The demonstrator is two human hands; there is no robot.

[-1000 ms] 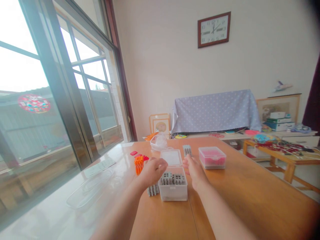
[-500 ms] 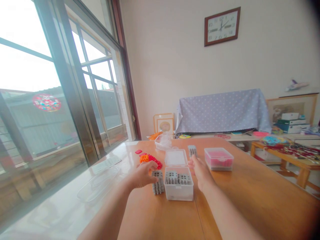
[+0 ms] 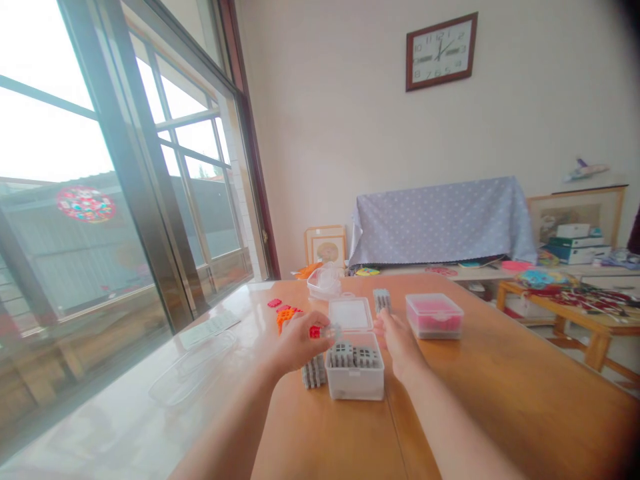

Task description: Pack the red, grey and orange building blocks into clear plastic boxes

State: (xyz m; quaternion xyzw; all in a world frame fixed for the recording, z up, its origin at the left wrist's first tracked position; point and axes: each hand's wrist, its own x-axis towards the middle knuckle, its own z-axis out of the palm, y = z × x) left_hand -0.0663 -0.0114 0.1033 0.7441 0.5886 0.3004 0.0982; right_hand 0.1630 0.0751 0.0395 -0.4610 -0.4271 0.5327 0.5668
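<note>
My left hand (image 3: 303, 343) pinches a small grey plastic piece (image 3: 334, 330), blurred, over the left rim of a clear plastic box (image 3: 355, 385). Inside the box stand grey interlocking plastic pieces (image 3: 353, 357) with square holes, in rows. Just left of the box, partly under my left hand, is a stack of the same grey pieces (image 3: 313, 375). My right hand (image 3: 397, 340) is beside the box's right rim, fingers apart and seemingly holding nothing. Another grey stack (image 3: 382, 299) stands just beyond its fingertips; whether they touch it I cannot tell. The box's lid (image 3: 350, 313) lies open behind it.
Orange pieces (image 3: 286, 319) and red pieces (image 3: 275, 303) lie beyond my left hand. A closed box of pink pieces (image 3: 435, 316) stands to the right. Farther back is another clear container (image 3: 324, 283). A clear lid (image 3: 193, 367) lies at left on the wooden table (image 3: 320, 447).
My left hand has moved right from the grey stack to the box's rim, now with a grey piece between its fingers. My right hand stays nearly in place. The view shifts slightly.
</note>
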